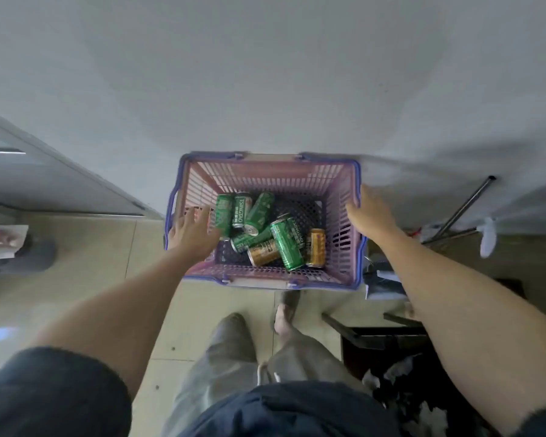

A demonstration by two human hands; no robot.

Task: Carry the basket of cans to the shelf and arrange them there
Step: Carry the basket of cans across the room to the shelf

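A pink plastic basket (265, 171) with a purple rim is up off the tiled floor in front of me, close to a grey wall. Several green cans (286, 246) and two gold cans (316, 247) lie jumbled on its bottom. My left hand (191, 230) is over the left rim, fingers spread down the inside wall near the green cans. My right hand (371, 212) clasps the right rim from outside. No shelf is in view.
A grey wall (265, 74) fills the view ahead. A glass door frame (60, 184) and another person's shoe (38, 253) are at the left. A metal pole (467, 203) leans at the right, and a black bin (391, 351) with rubbish stands at lower right.
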